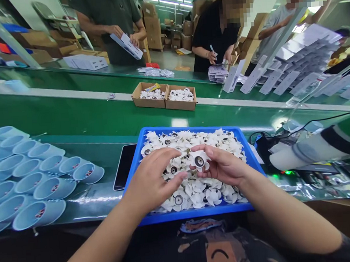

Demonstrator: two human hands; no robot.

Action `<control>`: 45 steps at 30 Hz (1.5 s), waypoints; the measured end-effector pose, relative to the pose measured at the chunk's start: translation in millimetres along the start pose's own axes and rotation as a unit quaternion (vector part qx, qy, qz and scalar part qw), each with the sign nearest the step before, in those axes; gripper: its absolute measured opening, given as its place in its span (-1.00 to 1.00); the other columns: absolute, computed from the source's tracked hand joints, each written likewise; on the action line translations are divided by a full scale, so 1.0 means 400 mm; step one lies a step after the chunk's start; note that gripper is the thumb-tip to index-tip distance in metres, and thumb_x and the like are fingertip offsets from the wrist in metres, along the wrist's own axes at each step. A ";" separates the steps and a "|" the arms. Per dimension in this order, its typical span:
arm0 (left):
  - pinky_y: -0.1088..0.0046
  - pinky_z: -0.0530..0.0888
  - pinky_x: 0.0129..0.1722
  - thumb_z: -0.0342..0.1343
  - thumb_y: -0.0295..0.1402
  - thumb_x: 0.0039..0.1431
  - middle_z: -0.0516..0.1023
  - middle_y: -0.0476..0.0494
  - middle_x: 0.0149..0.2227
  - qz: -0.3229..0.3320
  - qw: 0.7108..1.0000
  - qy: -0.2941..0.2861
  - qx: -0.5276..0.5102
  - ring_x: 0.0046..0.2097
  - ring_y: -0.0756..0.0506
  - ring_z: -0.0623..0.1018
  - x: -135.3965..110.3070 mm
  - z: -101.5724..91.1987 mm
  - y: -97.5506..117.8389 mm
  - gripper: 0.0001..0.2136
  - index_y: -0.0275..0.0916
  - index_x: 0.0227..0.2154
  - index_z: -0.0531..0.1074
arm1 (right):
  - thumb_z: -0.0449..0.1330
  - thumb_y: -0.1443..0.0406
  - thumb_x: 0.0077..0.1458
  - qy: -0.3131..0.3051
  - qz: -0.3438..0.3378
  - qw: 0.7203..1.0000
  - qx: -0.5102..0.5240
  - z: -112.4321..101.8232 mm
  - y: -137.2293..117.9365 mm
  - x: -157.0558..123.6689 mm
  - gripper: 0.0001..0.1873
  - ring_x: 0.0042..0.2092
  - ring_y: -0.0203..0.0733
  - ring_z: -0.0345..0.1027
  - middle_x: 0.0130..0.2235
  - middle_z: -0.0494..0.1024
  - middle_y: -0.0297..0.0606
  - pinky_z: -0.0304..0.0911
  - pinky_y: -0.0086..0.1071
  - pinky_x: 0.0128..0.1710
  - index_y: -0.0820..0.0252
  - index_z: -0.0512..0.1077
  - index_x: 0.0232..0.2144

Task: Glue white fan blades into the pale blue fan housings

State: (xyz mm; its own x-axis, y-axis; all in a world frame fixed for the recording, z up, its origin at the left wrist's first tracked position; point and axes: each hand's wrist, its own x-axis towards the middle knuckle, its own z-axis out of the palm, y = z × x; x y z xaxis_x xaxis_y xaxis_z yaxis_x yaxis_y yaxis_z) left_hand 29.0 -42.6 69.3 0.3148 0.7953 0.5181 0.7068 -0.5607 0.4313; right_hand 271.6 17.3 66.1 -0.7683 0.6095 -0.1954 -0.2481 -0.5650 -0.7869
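A blue tray [198, 213] full of small white fan blades [193, 193] lies in front of me at the bench edge. Several of the blades show a dark round hub with a metal ring. My right hand [220, 164] holds one white fan blade [199, 161] between thumb and fingers above the pile, its hub facing me. Over the left part of the tray, my left hand [156, 179] is open, thumb and fingers apart, with nothing between them. Its fingertips point toward the held blade without touching it.
Rows of light blue cups [39, 210] stand at left, beside a dark flat tablet-like device [125, 165]. Two cardboard boxes [165, 102] of white parts sit beyond the tray. A large bottle [318, 146] and cables are at right. Co-workers stand across the bench near stacked white boxes [306, 55].
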 end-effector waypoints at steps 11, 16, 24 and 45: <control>0.19 0.46 -0.01 0.21 -0.33 0.19 0.55 -0.14 -0.05 0.037 0.996 0.027 -0.073 -0.01 -0.16 0.53 0.038 0.053 0.053 -0.58 -0.14 0.10 0.33 | 0.44 0.07 0.14 0.020 -0.048 0.999 0.015 0.017 0.031 -0.020 -0.45 -0.19 -0.26 0.49 -0.12 0.53 -0.19 0.47 -0.40 -0.12 0.19 0.34 0.03; 0.19 0.48 -0.04 0.22 -0.20 0.21 0.58 -0.15 -0.09 0.022 0.995 0.042 -0.093 -0.05 -0.18 0.56 0.032 0.070 0.032 -0.63 -0.16 0.05 0.38 | 0.43 0.09 0.14 0.032 -0.048 0.998 0.009 0.017 0.041 -0.028 -0.48 -0.16 -0.26 0.47 -0.10 0.51 -0.17 0.44 -0.42 -0.08 0.19 0.37 0.01; 0.14 0.47 -0.04 0.14 0.06 0.26 0.59 -0.23 -0.07 0.016 0.995 0.017 -0.102 -0.03 -0.21 0.56 0.023 0.069 0.010 -0.49 -0.25 0.06 0.39 | 0.39 0.14 0.18 0.013 -0.043 0.999 0.010 0.011 0.052 -0.017 -0.54 -0.19 -0.27 0.49 -0.14 0.53 -0.17 0.43 -0.44 -0.10 0.20 0.37 0.01; 0.12 0.39 -0.02 -0.33 0.11 0.42 0.59 -0.24 -0.07 -0.041 0.989 -0.081 -0.113 -0.01 -0.23 0.52 0.012 0.057 -0.016 -0.40 -0.25 -0.03 0.47 | 0.44 0.26 -0.06 0.038 -0.065 0.997 0.021 0.020 0.032 -0.026 -0.44 -0.13 -0.16 0.49 -0.09 0.51 -0.28 0.34 -0.17 0.09 0.05 0.31 -0.04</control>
State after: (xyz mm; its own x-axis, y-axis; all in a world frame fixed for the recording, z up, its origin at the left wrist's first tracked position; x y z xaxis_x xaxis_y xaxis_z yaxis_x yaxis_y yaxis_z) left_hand 40.5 -30.0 52.5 0.3729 0.8563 0.3575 0.5803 -0.5158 0.6303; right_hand 271.8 -0.8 62.7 -0.6817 0.7186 -0.1375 -0.3694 -0.5003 -0.7831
